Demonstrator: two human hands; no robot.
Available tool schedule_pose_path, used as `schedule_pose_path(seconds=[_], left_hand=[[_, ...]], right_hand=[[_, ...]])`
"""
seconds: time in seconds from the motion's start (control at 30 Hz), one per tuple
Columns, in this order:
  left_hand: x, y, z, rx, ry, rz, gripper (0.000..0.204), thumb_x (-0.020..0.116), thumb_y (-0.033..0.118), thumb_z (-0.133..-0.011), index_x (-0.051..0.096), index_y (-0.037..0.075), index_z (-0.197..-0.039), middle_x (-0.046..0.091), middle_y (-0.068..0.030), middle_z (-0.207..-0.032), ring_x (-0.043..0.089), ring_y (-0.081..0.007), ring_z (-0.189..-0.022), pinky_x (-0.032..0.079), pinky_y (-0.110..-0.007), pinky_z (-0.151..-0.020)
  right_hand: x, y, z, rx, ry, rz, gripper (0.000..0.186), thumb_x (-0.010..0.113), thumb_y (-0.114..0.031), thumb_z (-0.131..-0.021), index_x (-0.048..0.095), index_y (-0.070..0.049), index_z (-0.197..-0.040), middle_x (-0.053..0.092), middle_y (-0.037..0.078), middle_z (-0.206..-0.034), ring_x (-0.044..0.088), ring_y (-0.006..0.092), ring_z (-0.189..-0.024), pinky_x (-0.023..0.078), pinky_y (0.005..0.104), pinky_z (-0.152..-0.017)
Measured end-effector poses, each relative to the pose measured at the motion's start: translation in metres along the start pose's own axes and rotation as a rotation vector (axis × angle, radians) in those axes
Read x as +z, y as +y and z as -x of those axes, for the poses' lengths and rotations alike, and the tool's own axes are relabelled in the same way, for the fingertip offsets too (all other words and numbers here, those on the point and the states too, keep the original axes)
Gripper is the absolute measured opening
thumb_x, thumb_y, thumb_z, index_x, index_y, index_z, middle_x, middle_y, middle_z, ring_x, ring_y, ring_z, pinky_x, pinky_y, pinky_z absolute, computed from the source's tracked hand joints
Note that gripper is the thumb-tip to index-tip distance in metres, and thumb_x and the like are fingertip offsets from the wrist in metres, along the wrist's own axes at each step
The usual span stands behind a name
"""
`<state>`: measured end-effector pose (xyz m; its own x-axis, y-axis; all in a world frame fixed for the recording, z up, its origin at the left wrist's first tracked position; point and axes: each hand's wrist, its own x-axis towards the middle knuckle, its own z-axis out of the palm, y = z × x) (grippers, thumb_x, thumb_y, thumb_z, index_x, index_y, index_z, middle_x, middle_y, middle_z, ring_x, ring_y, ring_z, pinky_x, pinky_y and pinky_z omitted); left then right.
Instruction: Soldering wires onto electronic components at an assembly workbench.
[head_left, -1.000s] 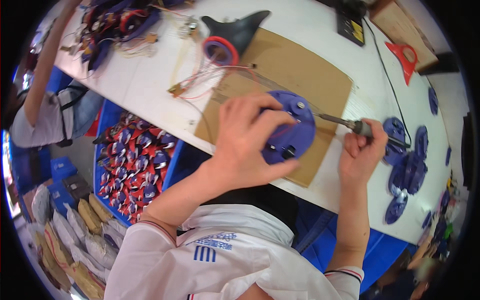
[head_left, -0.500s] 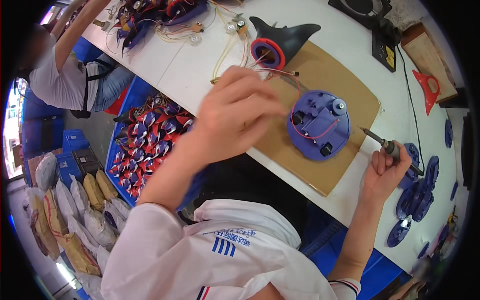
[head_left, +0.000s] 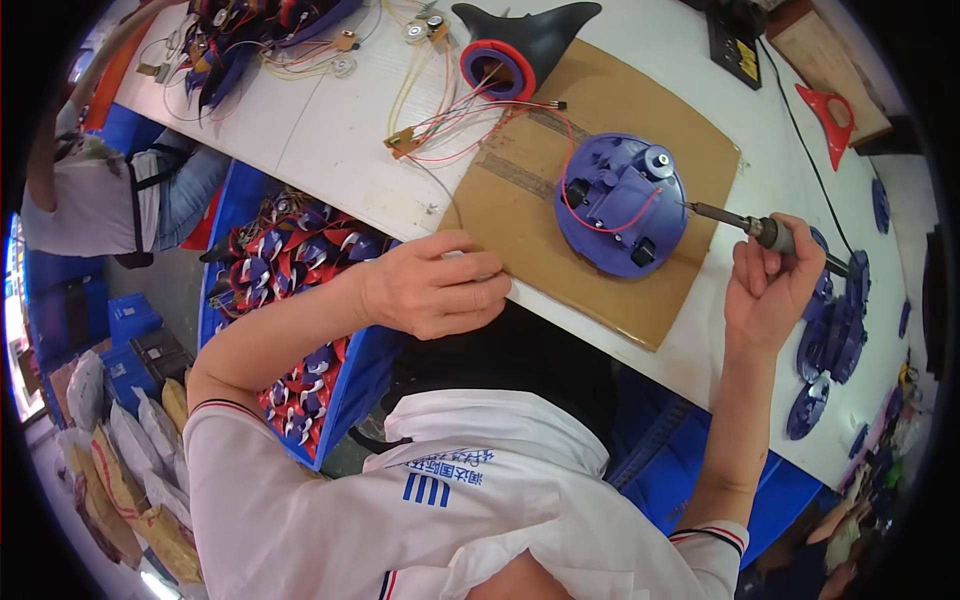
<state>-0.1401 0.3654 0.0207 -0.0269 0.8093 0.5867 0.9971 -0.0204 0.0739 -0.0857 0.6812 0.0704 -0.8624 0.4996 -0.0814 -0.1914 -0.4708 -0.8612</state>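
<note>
My right hand (head_left: pixel 768 275) grips a soldering iron (head_left: pixel 733 218), its tip pointing left, close to the right rim of a round purple plastic base (head_left: pixel 600 243). The base lies on a brown cardboard sheet (head_left: pixel 520 235), a motor-like silver part and a red wire on top. At the table's front edge rests my left hand (head_left: pixel 437 287), fingers curled together; whatever they hold, if anything, is hidden. Beyond it a small circuit board (head_left: pixel 402 142) trails thin wires to a black winged shell (head_left: pixel 540 40) with a red-ringed opening.
Several purple bases (head_left: pixel 835 320) lie at the right, near a red triangular piece (head_left: pixel 828 125). The iron's black cable (head_left: pixel 800 130) crosses the white table (head_left: pixel 350 165). A blue bin (head_left: pixel 355 400) of red and purple parts stands below the left edge. Another person (head_left: pixel 90 195) sits far left.
My left hand has drawn back from the wires near the shell to the table's front edge. The iron's tip has come closer to the purple base. The view has shifted slightly.
</note>
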Motion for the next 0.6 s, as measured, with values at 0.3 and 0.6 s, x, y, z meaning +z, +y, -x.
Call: schedule_pose_path(seconds=[0.3, 0.6], left_hand=[[-0.008, 0.018, -0.055, -0.322, 0.127, 0.278, 0.010, 0.065, 0.005, -0.076, 0.060, 0.004, -0.084, 0.060, -0.0061, -0.087, 0.056, -0.0207, -0.072, 0.044, -0.028, -0.062], [0.006, -0.030, -0.081, -0.527, 0.107, 0.087, 0.013, 0.067, 0.009, -0.074, 0.061, 0.004, -0.084, 0.061, -0.0083, -0.073, 0.054, -0.0240, -0.060, 0.043, -0.030, -0.055]], right_hand=[[0.009, -0.002, 0.001, -0.074, -0.101, -0.002, 0.023, 0.047, -0.018, -0.090, 0.059, 0.001, -0.088, 0.040, -0.001, -0.056, 0.025, 0.0034, -0.038, 0.018, 0.0177, -0.038], [-0.002, -0.005, -0.006, -0.111, -0.010, -0.001, 0.024, 0.046, -0.019, -0.089, 0.060, 0.001, -0.088, 0.040, -0.001, -0.055, 0.026, 0.0036, -0.038, 0.018, 0.0177, -0.038]])
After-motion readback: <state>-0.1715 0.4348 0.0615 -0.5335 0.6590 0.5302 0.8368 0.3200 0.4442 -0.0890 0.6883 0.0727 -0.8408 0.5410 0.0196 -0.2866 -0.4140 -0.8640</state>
